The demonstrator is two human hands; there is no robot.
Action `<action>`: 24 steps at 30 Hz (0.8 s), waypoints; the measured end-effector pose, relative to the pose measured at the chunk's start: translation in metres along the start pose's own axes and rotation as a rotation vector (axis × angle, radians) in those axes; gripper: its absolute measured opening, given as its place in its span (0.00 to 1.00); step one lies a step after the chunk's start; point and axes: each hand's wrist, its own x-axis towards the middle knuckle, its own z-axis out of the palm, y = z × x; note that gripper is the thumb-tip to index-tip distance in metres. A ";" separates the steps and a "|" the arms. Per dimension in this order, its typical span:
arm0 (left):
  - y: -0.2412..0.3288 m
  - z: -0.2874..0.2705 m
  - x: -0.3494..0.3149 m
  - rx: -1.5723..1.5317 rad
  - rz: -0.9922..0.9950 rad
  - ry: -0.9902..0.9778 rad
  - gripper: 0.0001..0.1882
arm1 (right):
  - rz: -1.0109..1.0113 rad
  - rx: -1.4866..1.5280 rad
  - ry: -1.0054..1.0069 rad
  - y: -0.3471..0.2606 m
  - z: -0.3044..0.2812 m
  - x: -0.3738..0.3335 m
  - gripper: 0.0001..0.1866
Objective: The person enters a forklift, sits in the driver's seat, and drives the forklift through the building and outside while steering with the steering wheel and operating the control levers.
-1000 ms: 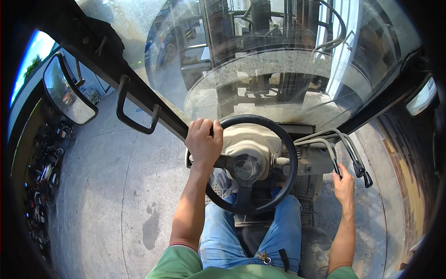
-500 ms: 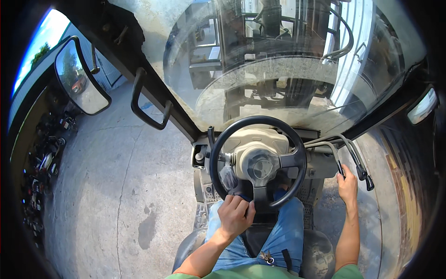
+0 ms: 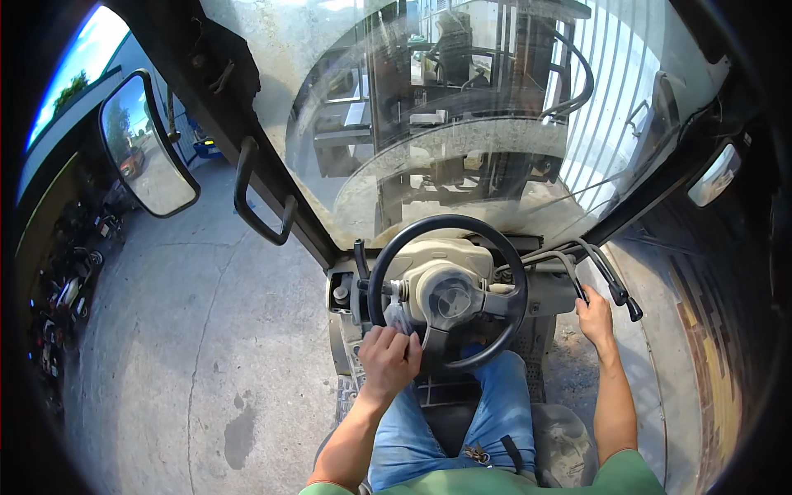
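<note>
A black steering wheel (image 3: 450, 223) stands in front of my lap on a beige column. My left hand (image 3: 388, 363) is closed at its lower left rim, knuckles up; the part of the rim beneath the fingers is hidden. To the right of the wheel, several bent metal control levers with black grips reach out sideways. My right hand (image 3: 596, 320) is wrapped around the grip of the nearest lever (image 3: 569, 268). Two other lever grips (image 3: 619, 292) hang just beyond that hand, untouched. A crumpled clear plastic wrapper (image 3: 398, 317) dangles by the column, left of the hub.
Beyond the scratched windshield (image 3: 330, 198) rises a forklift mast (image 3: 388, 107). A grab handle (image 3: 240, 194) and a mirror (image 3: 144, 153) flank the left pillar. Motorbikes (image 3: 74, 293) line the far left of the concrete floor (image 3: 272, 346). Stacked boards (image 3: 697, 355) lie at right.
The steering wheel has turned clockwise, its lower spoke swinging left. My left hand has travelled up and left with the rim. My right hand keeps its lever while the outside view has shifted.
</note>
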 end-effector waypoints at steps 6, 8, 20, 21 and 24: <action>-0.036 0.056 0.154 0.109 0.034 0.065 0.14 | -0.084 -0.083 0.080 0.013 -0.014 0.005 0.23; 0.004 0.101 0.201 0.139 0.038 -0.003 0.15 | -0.066 -0.074 0.056 0.023 -0.022 0.009 0.23; 0.203 0.179 0.029 -0.226 0.257 -0.291 0.16 | -0.042 -0.058 0.044 0.104 -0.077 0.060 0.23; 0.197 0.165 0.020 -0.208 0.209 -0.270 0.16 | -0.020 -0.070 0.025 0.103 -0.080 0.064 0.23; 0.163 0.128 -0.001 -0.140 0.059 -0.220 0.15 | -0.007 -0.068 -0.001 0.104 -0.076 0.065 0.22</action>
